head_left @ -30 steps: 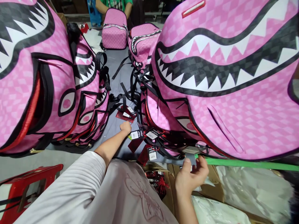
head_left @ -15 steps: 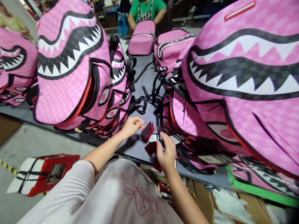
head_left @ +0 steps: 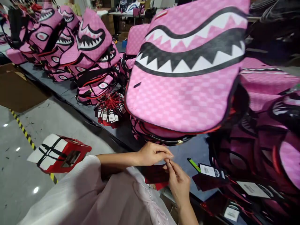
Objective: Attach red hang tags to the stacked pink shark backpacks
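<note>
My left hand point(head_left: 153, 153) and my right hand point(head_left: 180, 181) meet in front of my shirt, with thumbs and fingertips pinched together. Dark red hang tags point(head_left: 154, 175) hang just below the fingers, partly hidden by the hands. Whatever string lies between the fingertips is too small to make out. Beyond the hands stands a large pink backpack point(head_left: 187, 103) with a shark-mouth print, resting on more pink bags. To the right, hang tags with white labels point(head_left: 207, 170) lie near a green box cutter point(head_left: 194, 164).
A bunch of tags on red strings point(head_left: 110, 109) sits at the table's edge. Pink backpacks point(head_left: 91, 40) are piled along the left, with more on the right point(head_left: 276, 84). On the floor are a red and white stool point(head_left: 63, 153) and a cardboard box point(head_left: 21, 87).
My view has swung left, bringing the bunch of tags into sight. My hands have come together from apart, the hang tags now below them.
</note>
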Demonstrator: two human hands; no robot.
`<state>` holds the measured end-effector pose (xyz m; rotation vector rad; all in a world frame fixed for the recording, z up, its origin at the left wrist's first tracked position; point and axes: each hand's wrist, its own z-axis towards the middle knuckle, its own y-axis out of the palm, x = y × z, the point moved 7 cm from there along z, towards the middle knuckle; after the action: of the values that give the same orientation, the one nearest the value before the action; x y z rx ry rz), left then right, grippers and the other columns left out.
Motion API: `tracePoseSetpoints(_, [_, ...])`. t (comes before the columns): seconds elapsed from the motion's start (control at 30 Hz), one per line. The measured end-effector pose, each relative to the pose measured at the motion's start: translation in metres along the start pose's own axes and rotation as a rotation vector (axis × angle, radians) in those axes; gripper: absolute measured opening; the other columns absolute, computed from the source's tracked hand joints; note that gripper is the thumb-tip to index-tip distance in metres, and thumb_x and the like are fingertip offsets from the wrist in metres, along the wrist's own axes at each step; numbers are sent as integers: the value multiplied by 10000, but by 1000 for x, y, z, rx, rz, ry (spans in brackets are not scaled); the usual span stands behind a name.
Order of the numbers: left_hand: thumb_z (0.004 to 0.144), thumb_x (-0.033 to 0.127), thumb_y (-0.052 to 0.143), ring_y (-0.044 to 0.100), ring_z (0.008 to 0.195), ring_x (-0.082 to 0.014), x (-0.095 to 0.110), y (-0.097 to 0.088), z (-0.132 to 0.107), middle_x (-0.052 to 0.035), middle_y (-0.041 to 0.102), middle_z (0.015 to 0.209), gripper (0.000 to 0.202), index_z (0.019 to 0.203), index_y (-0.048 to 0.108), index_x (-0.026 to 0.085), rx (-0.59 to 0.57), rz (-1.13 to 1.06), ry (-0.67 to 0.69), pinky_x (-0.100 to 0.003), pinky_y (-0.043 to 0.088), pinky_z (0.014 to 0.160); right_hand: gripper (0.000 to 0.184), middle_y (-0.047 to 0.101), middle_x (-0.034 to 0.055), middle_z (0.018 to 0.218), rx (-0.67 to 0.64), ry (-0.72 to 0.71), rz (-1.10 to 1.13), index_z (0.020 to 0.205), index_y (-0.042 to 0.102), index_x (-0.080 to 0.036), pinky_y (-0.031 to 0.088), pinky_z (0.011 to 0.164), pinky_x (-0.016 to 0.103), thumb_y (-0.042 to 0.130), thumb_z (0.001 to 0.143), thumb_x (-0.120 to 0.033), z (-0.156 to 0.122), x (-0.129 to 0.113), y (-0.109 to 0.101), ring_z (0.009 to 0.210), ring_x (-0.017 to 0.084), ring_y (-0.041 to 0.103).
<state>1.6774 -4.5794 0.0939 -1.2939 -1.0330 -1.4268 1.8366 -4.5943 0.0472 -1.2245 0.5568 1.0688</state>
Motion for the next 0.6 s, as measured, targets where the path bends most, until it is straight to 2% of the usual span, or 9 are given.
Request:
tracePoseSetpoints(0.13, [870,468,625,655,623,-128,10,-82,-46,-63,738,725,365,885,769,133,261,-60,62,-218,528,619,262,731,38,752,-94,-126,-72,958,762,-221,541,712,349,567,930,-395,10,-46,63,691,194,675])
tracePoseSetpoints(0.23, [907,521,557,623,591,-116,10,-149,-68,-56,712,688,430,890,749,137,544,-71,67,-209,503,578,287,724,34,716,-165,-124,-96,931,758,-217,537,707,353,536,940,-399,16,-61,96,668,194,672])
tracePoseSetpoints(0.3, [940,519,490,618,607,-119,-1,-190,-77,-62,713,725,451,925,730,137,697,-8,15,-219,507,605,313,719,33,701,-198,-83,-95,920,756,-214,538,709,356,521,940,-421,18,-65,110,665,196,669])
tracePoseSetpoints(0.33, [964,499,443,627,633,-123,-11,-207,-81,-67,722,769,452,956,722,143,724,82,-58,-229,515,640,323,722,36,710,-210,-64,-88,921,756,-214,539,720,359,520,936,-434,19,-67,115,675,199,671])
tracePoseSetpoints(0.4, [995,425,381,665,730,-148,-40,-233,-91,-78,736,855,421,992,712,165,692,317,-291,-265,529,746,337,729,41,733,-226,-24,-52,929,754,-210,542,739,365,529,923,-460,20,-68,122,689,201,675])
tracePoseSetpoints(0.47, [954,328,484,695,911,-228,-70,-250,-111,-116,744,945,281,990,713,169,629,515,-538,-350,520,873,356,732,46,747,-234,41,15,936,748,-200,543,719,357,535,914,-485,22,-66,128,673,197,674])
tracePoseSetpoints(0.5, [888,271,586,677,1035,-291,-81,-256,-123,-150,738,1028,206,1012,711,164,613,573,-627,-409,501,933,366,733,49,755,-238,85,59,939,744,-194,544,705,351,540,908,-497,22,-64,132,666,194,674])
tracePoseSetpoints(0.57, [733,151,722,550,1268,-396,-89,-260,-142,-219,658,1260,406,1137,686,146,591,610,-692,-514,441,1029,380,737,57,772,-235,175,156,941,737,-185,547,697,342,556,893,-516,23,-62,141,676,193,677])
tracePoseSetpoints(0.6, [704,132,740,481,1348,-392,-88,-258,-146,-209,591,1374,531,1227,653,160,561,622,-687,-520,410,1076,384,739,61,781,-231,213,206,940,735,-182,549,709,343,567,882,-522,23,-62,146,690,195,680])
